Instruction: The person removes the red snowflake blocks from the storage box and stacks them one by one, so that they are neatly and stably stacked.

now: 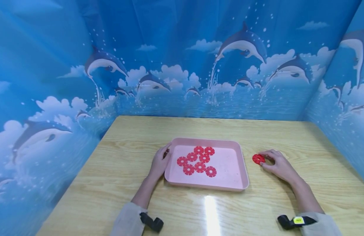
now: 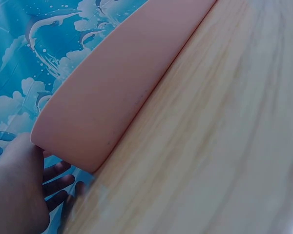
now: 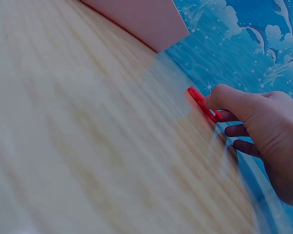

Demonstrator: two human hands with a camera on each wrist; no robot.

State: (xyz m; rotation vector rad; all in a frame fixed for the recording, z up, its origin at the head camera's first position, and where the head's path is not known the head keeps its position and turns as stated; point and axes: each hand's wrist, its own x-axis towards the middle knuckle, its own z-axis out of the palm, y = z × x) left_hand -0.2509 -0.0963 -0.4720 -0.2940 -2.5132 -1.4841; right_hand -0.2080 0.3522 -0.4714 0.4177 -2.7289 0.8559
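Observation:
A shallow pink tray [image 1: 226, 164] holds several red notched plastic discs [image 1: 200, 167], all lying in its left and middle part. My left hand [image 1: 160, 161] rests against the tray's left wall, with loose, spread fingers beside the corner in the left wrist view; part of the thumb side is hidden by the tray. To the right of the tray, my right hand [image 1: 279, 166] pinches another red notched disc [image 1: 258, 159] between thumb and fingers. The right wrist view shows this disc [image 3: 200, 101] nearly edge-on, close over the table, the other fingers loosely bent behind it.
The wooden table [image 1: 134, 131] runs under the tray and both hands. A blue curtain [image 1: 176, 39] printed with dolphins stands along the back and sides. Black straps with small cameras [image 1: 152, 223] sit on both sleeves.

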